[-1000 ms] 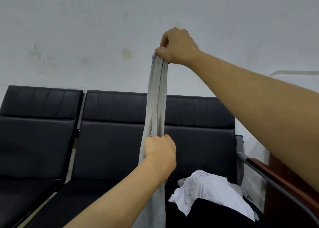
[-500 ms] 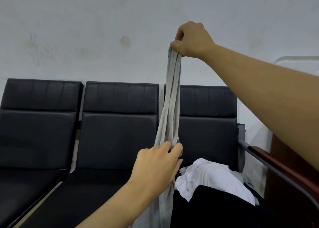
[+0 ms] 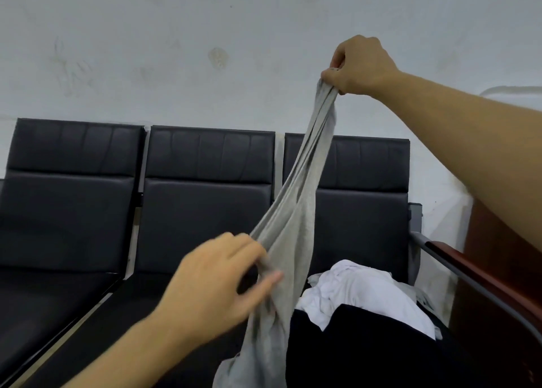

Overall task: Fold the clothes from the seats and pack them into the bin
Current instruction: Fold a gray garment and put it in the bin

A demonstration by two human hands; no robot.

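Held the grey garment (image 3: 296,220) high above the right-end seat (image 3: 360,211) in a tight right hand (image 3: 359,65) grip, left hand (image 3: 223,282) pinching lower down, likely to shake it straight for folding.

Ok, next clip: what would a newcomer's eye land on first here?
The grey garment, stretched in mid-air across the middle of the view: the right hand pinches its top high against the wall, and the left hand has a grip on it lower down. Behind it runs a row of black seats, and on the rightmost seat lies a crumpled white garment.
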